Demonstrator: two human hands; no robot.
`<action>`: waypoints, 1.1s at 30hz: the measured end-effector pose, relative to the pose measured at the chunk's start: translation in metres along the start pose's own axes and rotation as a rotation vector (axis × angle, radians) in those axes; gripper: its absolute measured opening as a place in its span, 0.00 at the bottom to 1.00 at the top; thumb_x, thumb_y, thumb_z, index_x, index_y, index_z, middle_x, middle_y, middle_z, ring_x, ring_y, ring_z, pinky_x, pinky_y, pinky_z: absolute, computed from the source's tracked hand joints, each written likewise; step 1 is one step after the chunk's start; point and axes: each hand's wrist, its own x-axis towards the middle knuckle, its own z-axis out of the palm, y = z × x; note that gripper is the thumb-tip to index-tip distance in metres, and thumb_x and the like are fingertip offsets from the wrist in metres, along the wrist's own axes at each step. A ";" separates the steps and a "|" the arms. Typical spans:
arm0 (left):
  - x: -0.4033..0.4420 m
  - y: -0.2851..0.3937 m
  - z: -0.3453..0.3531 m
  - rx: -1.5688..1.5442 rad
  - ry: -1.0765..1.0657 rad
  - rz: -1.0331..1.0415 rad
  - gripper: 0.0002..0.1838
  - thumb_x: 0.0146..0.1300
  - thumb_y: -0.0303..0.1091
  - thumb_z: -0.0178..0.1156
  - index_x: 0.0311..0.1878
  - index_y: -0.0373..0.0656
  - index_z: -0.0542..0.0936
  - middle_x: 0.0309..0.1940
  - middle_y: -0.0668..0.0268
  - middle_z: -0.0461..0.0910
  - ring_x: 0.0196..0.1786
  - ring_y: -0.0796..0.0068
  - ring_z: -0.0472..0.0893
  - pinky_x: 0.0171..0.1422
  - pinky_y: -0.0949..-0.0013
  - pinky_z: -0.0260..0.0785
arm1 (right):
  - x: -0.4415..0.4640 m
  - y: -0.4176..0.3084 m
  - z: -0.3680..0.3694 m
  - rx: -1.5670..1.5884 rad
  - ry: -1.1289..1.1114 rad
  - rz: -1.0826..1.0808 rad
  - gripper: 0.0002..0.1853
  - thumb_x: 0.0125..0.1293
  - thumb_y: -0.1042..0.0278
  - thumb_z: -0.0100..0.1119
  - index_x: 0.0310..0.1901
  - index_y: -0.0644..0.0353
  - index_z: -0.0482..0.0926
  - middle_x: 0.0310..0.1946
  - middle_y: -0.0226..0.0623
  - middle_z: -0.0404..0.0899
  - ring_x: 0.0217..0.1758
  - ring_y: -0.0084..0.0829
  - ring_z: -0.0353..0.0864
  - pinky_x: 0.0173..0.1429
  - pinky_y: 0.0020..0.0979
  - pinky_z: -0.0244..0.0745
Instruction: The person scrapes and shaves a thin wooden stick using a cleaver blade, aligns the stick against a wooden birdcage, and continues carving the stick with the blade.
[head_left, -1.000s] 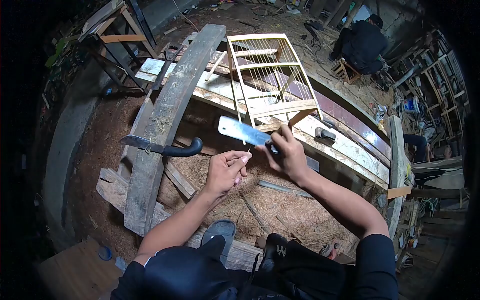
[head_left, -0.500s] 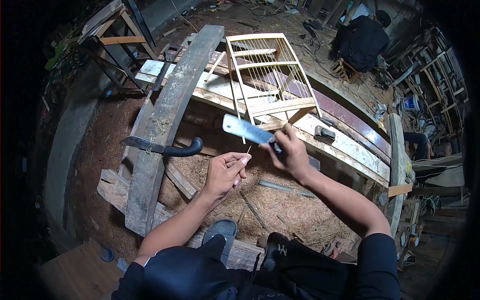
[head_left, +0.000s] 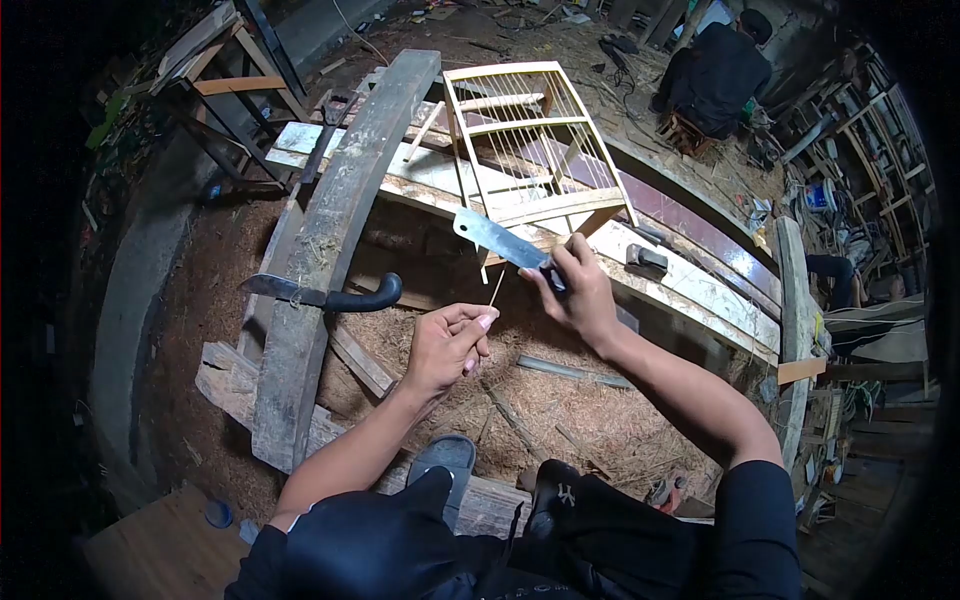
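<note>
My left hand (head_left: 450, 345) is closed, pinching a thin wooden stick (head_left: 497, 284) between thumb and fingertips; the stick points up. Wrapped round the dark handle of a broad-bladed knife (head_left: 497, 241) is my right hand (head_left: 582, 292). The blade reaches left, just above the stick's upper end; whether they touch I cannot tell. Behind the blade, a pale wooden frame with thin parallel bars (head_left: 540, 130) leans on the white-topped bench (head_left: 690, 300). A second knife with a curved black handle (head_left: 365, 296) lies across a thick grey plank (head_left: 335, 210), left of my left hand.
A handsaw (head_left: 325, 140) rests by the plank's far end. A small dark block-like tool (head_left: 647, 260) sits on the bench. A metal strip (head_left: 573, 372) lies over the shavings below. Another person (head_left: 715, 80) sits at the back right, facing away.
The knife blade has tilted and moved slightly right and is sharper in view. More of the stick shows above my left fingers. My left hand has hardly moved.
</note>
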 end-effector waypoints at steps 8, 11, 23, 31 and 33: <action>-0.004 -0.002 -0.001 -0.016 -0.033 -0.022 0.10 0.71 0.30 0.59 0.49 0.34 0.80 0.20 0.70 0.77 0.14 0.89 0.67 0.17 0.81 0.59 | -0.001 -0.004 -0.005 -0.033 -0.006 0.002 0.16 0.58 0.65 0.72 0.35 0.63 0.73 0.32 0.45 0.68 0.26 0.47 0.75 0.29 0.42 0.72; -0.007 -0.004 0.000 0.018 -0.035 -0.024 0.10 0.71 0.30 0.59 0.49 0.34 0.80 0.20 0.69 0.77 0.15 0.89 0.67 0.17 0.81 0.59 | -0.003 -0.003 -0.005 -0.013 -0.109 -0.086 0.15 0.58 0.66 0.72 0.35 0.63 0.73 0.32 0.46 0.68 0.26 0.47 0.76 0.29 0.42 0.72; -0.013 -0.004 -0.002 -0.021 -0.042 -0.044 0.09 0.70 0.30 0.60 0.47 0.34 0.81 0.20 0.68 0.78 0.15 0.89 0.68 0.18 0.82 0.60 | -0.002 0.000 -0.005 -0.084 -0.040 0.007 0.14 0.60 0.63 0.69 0.40 0.58 0.74 0.36 0.44 0.71 0.29 0.48 0.80 0.31 0.45 0.76; -0.017 -0.007 -0.004 0.007 -0.053 -0.030 0.10 0.71 0.30 0.59 0.48 0.34 0.79 0.20 0.68 0.77 0.15 0.88 0.67 0.18 0.81 0.60 | -0.004 0.011 -0.003 -0.087 -0.049 0.005 0.15 0.58 0.66 0.69 0.42 0.57 0.74 0.38 0.44 0.72 0.29 0.50 0.81 0.31 0.45 0.77; -0.018 -0.012 -0.007 -0.016 -0.075 -0.026 0.10 0.70 0.30 0.60 0.48 0.34 0.81 0.21 0.68 0.78 0.15 0.89 0.68 0.18 0.82 0.60 | -0.006 0.010 -0.006 -0.043 -0.078 -0.067 0.15 0.59 0.66 0.69 0.43 0.58 0.74 0.37 0.46 0.72 0.29 0.50 0.80 0.31 0.45 0.77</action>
